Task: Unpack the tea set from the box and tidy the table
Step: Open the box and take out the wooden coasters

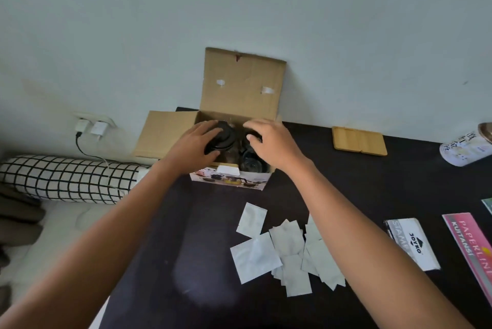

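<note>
- A bolster with a black-and-white grid cover lies at the far left beside the dark bench; its left end runs out of view.
- Two white plug adapters sit low on the wall, and a black cable hangs from one of them.
- The left hand reaches into the open brown cardboard box and curls over a round black lid; the fingers wrap around its edge, and the vessel beneath is hidden.
- The box stands at the back of the bench against the wall, rear flap upright, left flap folded outward, with a printed picture on its front.
- The right hand is inside the right half of the box, fingers bent downward over dark glassware; whether it grips anything cannot be told.
- Flat white paper sachets lie scattered and overlapping on the bench, between the forearms and partly under the right one.
- A pale bamboo tray rests well right of the box.
- A white packet with black lettering and a pink booklet lie near the right edge, the booklet cut off.
- A white printed tin lies on its side, partly out of view.
</note>
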